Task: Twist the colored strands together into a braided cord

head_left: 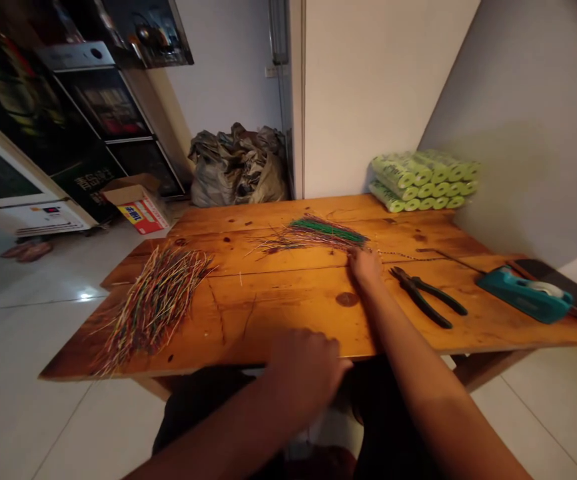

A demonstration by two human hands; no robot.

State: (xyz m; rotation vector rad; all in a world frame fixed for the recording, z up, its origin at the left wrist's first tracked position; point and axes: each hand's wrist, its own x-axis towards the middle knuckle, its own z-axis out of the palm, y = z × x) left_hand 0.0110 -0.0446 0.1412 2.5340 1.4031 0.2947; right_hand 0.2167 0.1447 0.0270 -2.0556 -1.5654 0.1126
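Head view shows the right hand (367, 268) at the right end of a green-and-copper wire bundle (326, 231) on the wooden table (288, 300), its grip unclear. Blurred, the left hand (304, 367) curls near the front edge, contents hidden. Pliers (421, 293) lie beside the right forearm; a looser wire pile (156, 300) spreads leftward.

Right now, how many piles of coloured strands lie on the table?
2: one loose pile on the left of the table, one partly green pile beside the right hand.
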